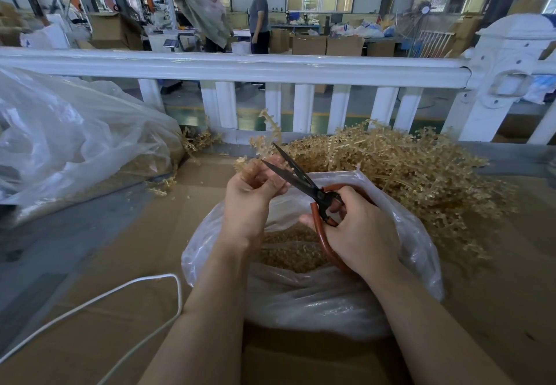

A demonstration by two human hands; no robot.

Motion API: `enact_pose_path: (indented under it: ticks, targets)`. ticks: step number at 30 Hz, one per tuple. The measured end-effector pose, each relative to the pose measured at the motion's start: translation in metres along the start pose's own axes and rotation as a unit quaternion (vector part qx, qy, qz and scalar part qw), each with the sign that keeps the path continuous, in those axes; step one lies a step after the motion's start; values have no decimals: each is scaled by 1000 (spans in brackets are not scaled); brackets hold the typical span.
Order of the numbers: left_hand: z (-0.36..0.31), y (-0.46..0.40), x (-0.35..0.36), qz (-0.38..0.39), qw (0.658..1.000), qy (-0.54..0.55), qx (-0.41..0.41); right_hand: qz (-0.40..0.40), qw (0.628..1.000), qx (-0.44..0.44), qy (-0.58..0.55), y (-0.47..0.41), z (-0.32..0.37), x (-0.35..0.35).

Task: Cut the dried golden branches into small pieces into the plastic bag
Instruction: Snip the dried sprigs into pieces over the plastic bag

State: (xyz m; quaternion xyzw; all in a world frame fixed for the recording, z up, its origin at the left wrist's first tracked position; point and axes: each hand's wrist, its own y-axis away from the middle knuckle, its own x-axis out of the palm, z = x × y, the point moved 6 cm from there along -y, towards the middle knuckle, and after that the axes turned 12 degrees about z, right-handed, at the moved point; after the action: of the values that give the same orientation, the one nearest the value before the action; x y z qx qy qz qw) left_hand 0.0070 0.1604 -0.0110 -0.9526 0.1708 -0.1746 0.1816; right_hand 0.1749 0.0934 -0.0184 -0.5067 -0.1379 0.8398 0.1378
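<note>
Cardboard-covered surface (pixel 105 264) carries all. Branch pile (pixel 406 168) at far right edge, by white fence (pixel 240 67). Plastic bag (pixel 316 294) near centre, open, cut pieces (pixel 288 249) inside. Left hand (pixel 249 198), grip curled round one branch (pixel 261 150) above bag. Right hand (pixel 358 231), grip closed round scissors (pixel 301 177) handles, blades spread beside left fingers.

White railing (pixel 228 67), windowed workshop beyond
</note>
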Motion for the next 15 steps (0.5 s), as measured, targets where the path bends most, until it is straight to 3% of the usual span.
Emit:
enact_pose_path:
  ticks: [15]
  targets:
    - [-1, 2, 0, -9, 1000, 25, -10, -17, 1000, -11, 5, 1, -1, -2]
